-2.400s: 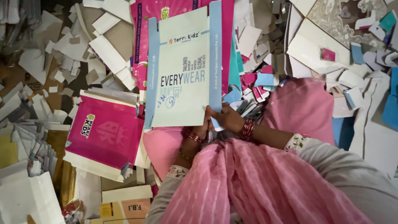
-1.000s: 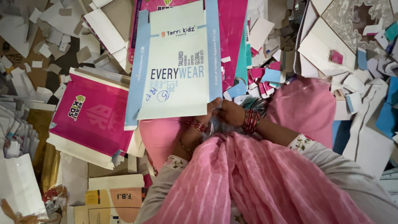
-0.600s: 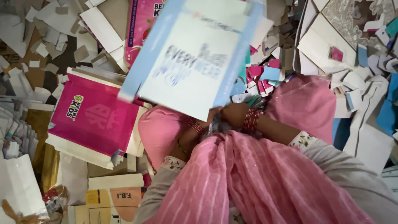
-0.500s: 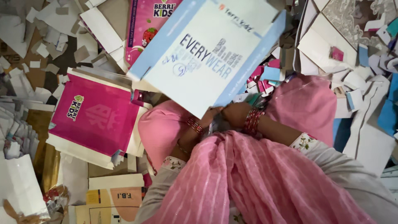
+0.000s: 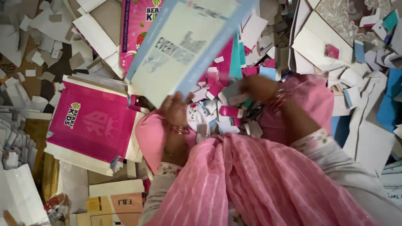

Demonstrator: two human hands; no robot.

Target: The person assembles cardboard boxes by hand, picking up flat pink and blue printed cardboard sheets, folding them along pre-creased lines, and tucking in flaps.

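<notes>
My left hand (image 5: 176, 109) grips the lower corner of a flat white carton sheet with light blue side bands (image 5: 184, 46), tilted up to the right over my lap. My right hand (image 5: 260, 88) is blurred and hovers off the sheet, above a heap of pink, blue and white card scraps (image 5: 224, 109) lying in my lap. Whether it holds anything is unclear. Both wrists wear bangles. A pink striped scarf (image 5: 259, 180) hangs over my front and hides my lower arms.
A stack of flat pink cartons (image 5: 90, 125) lies at the left, and another pink printed carton (image 5: 142, 29) lies under the held sheet. White and brown card offcuts (image 5: 46, 25) litter the floor. White boards (image 5: 318, 46) and blue pieces (image 5: 387, 100) sit right.
The white-and-blue sheet has swung from upright to tilted right. My right hand let go of its lower edge and moved right; the left hand alone holds it now.
</notes>
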